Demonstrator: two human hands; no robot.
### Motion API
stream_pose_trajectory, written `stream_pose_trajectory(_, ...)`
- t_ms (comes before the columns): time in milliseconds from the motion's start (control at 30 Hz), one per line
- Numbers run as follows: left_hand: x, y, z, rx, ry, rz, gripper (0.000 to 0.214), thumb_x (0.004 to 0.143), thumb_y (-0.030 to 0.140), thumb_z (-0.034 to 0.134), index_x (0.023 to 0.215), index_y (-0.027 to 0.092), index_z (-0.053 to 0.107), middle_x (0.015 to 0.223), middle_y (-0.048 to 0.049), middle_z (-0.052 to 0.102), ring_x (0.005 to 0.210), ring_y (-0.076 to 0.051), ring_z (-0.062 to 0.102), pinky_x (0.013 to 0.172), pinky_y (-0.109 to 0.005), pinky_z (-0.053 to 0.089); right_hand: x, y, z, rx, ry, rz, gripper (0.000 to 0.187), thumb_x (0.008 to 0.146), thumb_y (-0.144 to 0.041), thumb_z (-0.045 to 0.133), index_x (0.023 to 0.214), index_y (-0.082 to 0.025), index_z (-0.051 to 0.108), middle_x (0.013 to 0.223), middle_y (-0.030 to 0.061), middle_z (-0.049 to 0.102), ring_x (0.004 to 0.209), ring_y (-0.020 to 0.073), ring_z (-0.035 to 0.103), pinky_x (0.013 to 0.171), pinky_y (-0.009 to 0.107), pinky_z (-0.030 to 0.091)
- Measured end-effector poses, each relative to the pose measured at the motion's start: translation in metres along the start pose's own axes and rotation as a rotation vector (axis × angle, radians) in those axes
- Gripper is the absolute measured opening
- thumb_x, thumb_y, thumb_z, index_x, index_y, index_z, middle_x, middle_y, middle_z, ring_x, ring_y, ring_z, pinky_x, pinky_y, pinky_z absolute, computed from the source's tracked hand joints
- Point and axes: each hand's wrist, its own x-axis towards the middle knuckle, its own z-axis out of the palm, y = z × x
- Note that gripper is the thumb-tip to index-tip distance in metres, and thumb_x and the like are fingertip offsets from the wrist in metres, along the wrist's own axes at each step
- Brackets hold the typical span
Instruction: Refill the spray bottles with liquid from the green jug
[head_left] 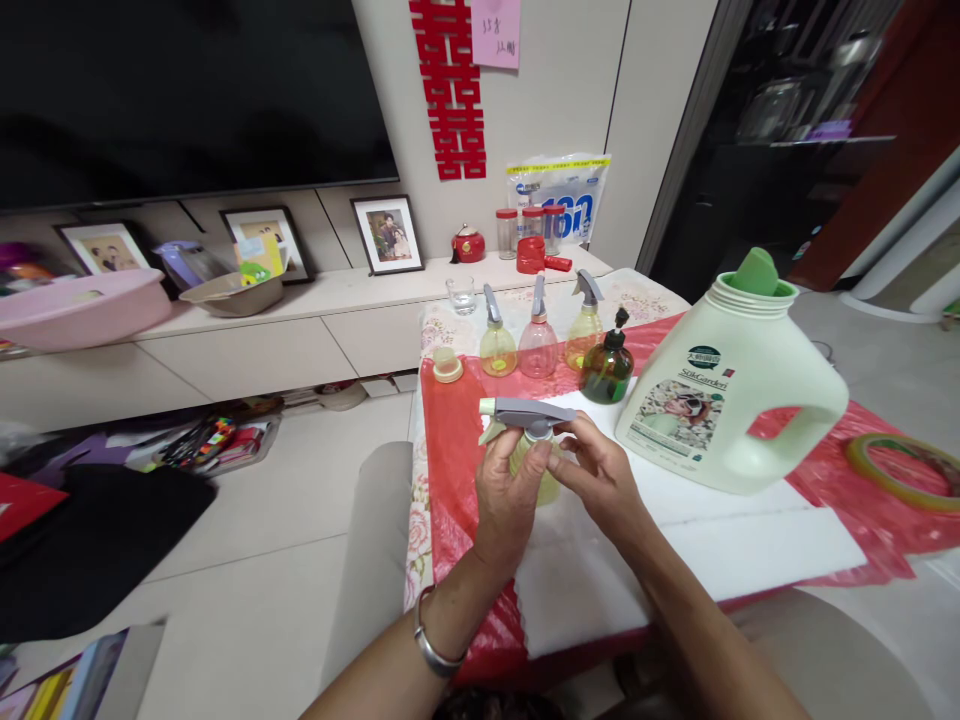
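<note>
A small yellow-green spray bottle with a grey trigger head is held upright over the table's near left part. My left hand wraps round its body, fingers closed. My right hand pinches the collar just under the grey head. A large pale green detergent jug stands uncapped to the right, its green spout showing. Behind the hands stand three more spray bottles, yellow, pink and amber, plus a dark green pump bottle.
The table carries a red plastic sheet and white paper. A cream cap, a glass and a tape roll lie on it. A low cabinet with photo frames runs behind; clutter lies on the floor at left.
</note>
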Motion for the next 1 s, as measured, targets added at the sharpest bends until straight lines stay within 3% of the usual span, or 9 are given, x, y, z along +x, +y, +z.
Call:
stream_pose_trajectory(167, -0.001, -0.001, -0.001, 0.065, -0.018, 0.074, 0.024, 0.096, 0.043, 0.060, 0.108, 0.027, 0.073, 0.101, -0.0038, 0.068, 0.099, -0.023, 0.061, 0.094, -0.033, 0.045, 0.002, -0.003, -0.002, 0.021, -0.006, -0.017, 0.028, 0.099, -0.041, 0.054, 0.113, -0.024, 0.070, 0.117, 0.0044, 0.058, 0.110, 0.0183, 0.054, 0.093, 0.028, 0.043)
stream_pose_trajectory(433, 0.000, 0.004, -0.001, 0.005, -0.107, 0.089, 0.029, 0.103, 0.041, 0.047, 0.117, 0.029, 0.068, 0.107, -0.0043, 0.060, 0.106, -0.021, 0.058, 0.095, -0.031, 0.045, 0.003, 0.003, 0.001, 0.031, 0.048, -0.034, 0.025, 0.094, -0.037, 0.064, 0.115, -0.024, 0.068, 0.114, 0.0043, 0.061, 0.106, 0.0177, 0.058, 0.087, 0.029, 0.046)
stream_pose_trajectory(667, -0.003, -0.002, 0.004, -0.275, 0.011, 0.033, 0.029, 0.096, 0.039, 0.062, 0.122, 0.025, 0.060, 0.120, -0.0058, 0.064, 0.115, -0.022, 0.060, 0.101, -0.035, 0.047, 0.001, 0.006, 0.005, 0.003, 0.109, -0.038, 0.023, 0.090, -0.035, 0.068, 0.111, -0.024, 0.068, 0.111, 0.0036, 0.062, 0.106, 0.0179, 0.058, 0.089, 0.031, 0.046)
stream_pose_trajectory(900, -0.005, 0.001, 0.001, -0.179, -0.001, 0.062, 0.023, 0.099, 0.035, 0.054, 0.115, 0.024, 0.065, 0.116, -0.0047, 0.065, 0.112, -0.020, 0.060, 0.101, -0.034, 0.046, -0.003, 0.008, 0.010, 0.025, 0.192, -0.001, 0.026, 0.083, -0.033, 0.074, 0.103, -0.020, 0.064, 0.104, 0.0034, 0.064, 0.099, 0.0176, 0.061, 0.086, 0.032, 0.047)
stream_pose_trajectory(1000, -0.005, 0.003, 0.001, -0.163, -0.038, 0.071, 0.027, 0.093, 0.032, 0.062, 0.119, 0.023, 0.062, 0.118, -0.0050, 0.064, 0.115, -0.022, 0.059, 0.102, -0.035, 0.045, -0.003, 0.009, 0.012, 0.028, 0.218, 0.001, 0.024, 0.079, -0.028, 0.074, 0.099, -0.019, 0.063, 0.102, 0.0035, 0.064, 0.098, 0.0178, 0.061, 0.084, 0.032, 0.046)
